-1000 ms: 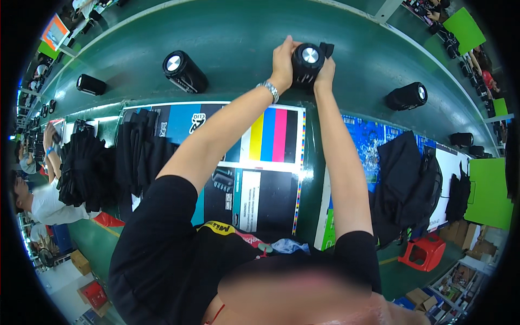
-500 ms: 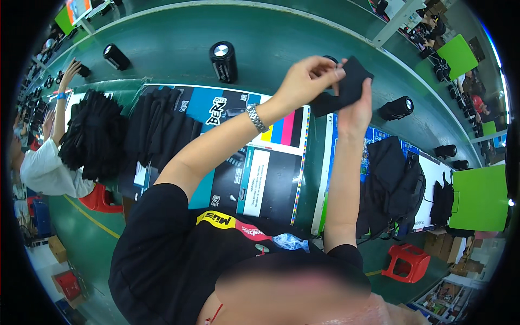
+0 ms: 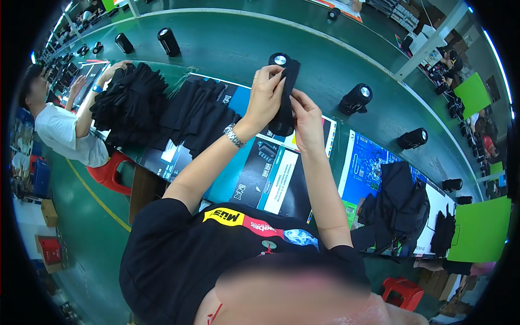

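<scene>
A long black cloth piece point(image 3: 285, 111), narrow and soft-looking, hangs upright between my two hands above the printed sheets. My left hand point(image 3: 264, 96), with a metal watch at the wrist, pinches its upper left side. On its right edge, the fingers of my right hand point(image 3: 307, 120) are closed. Just beyond the cloth is a black cylindrical speaker point(image 3: 279, 59) with a shiny round end, partly covered by the cloth and fingers; whether they touch, I cannot tell. Left of my hands lie a row of folded black cloths point(image 3: 195, 114) and a tall heap of black cloths point(image 3: 130, 103).
More black speakers stand along the green belt, one of them a speaker point(image 3: 356, 99) to the right. A loose black cloth pile point(image 3: 401, 195) covers part of the right-hand sheets. At the left, a co-worker in a white shirt point(image 3: 70, 132) reaches toward the heap. A red stool point(image 3: 402, 294) stands behind right.
Both hands have moved left and nearer, carrying the cloth, which now hangs long and upright beside a speaker. My view has turned, and the co-worker's arm is now at the cloth heap.
</scene>
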Available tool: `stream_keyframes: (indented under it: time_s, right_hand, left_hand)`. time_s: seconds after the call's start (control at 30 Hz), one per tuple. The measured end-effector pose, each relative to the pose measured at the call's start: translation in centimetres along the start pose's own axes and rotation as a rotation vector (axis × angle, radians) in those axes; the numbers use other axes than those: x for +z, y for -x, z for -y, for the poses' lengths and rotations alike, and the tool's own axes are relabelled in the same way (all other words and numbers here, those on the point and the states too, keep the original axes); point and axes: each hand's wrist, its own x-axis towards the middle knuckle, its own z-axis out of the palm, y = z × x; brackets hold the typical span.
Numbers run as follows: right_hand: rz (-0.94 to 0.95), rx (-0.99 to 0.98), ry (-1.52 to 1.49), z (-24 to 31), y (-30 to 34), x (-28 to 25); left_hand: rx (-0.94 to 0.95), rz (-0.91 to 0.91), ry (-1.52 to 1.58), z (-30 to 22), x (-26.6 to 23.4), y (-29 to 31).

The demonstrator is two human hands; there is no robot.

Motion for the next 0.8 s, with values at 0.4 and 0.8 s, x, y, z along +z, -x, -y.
stream_keyframes:
  time_s: [0.4, 0.8]
  right_hand:
    - [-0.069, -0.089, -0.009, 0.9, -5.1, -3.1]
    - [-0.643, -0.5, 0.904, -3.1, -16.9, -5.2]
  left_hand:
    - [-0.937, 0.485, 1.034, 4.6, -2.9, -0.8]
    - [-0.769, 0.009, 0.53, 13.1, 6.0, -5.4]
